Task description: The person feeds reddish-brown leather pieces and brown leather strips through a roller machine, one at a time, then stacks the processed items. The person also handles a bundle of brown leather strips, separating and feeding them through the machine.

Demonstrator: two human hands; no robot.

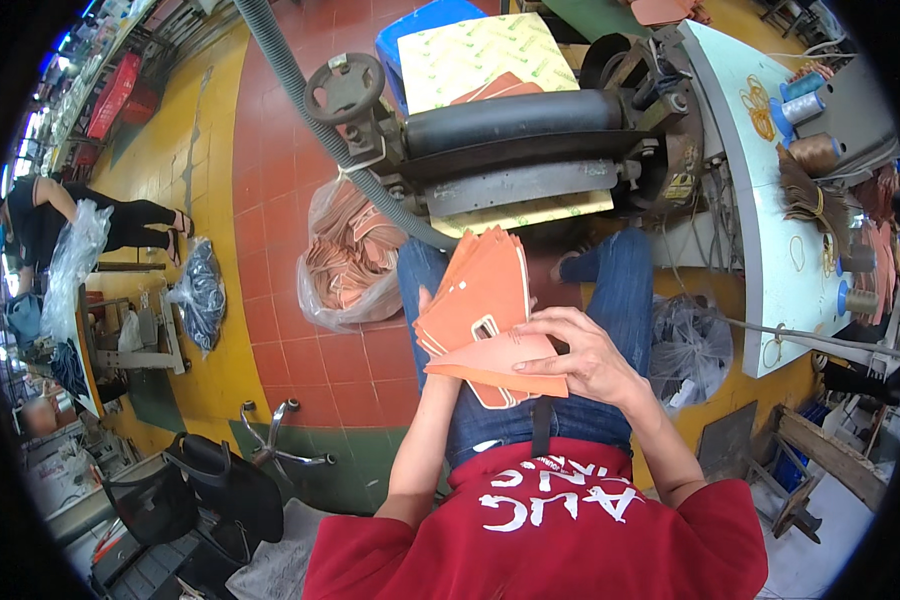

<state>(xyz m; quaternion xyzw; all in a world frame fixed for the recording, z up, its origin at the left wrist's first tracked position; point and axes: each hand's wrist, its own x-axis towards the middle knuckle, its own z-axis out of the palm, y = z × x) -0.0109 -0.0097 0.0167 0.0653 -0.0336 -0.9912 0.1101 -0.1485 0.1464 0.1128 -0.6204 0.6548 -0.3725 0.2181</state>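
Observation:
A fanned stack of orange leather-like cut pieces [485,285] lies over my lap, pale outlines showing around slots in some of them. My left hand [425,299] is closed around the stack from beneath; the pieces hide most of it, leaving a fingertip at the left edge and the wrist visible. Across the near end of the stack, one curled orange piece [490,355] shows its paler face. My right hand [588,358] pinches that piece at its right end, thumb on top and fingers bent over the far side.
Ahead stands a roller machine [515,125] with a handwheel [345,88] and yellow patterned sheets [480,55]. A clear bag of orange pieces [350,255] sits on the red floor at left. Thread spools [805,108] stand on the right-hand table [760,215]. Another person [120,215] is far left.

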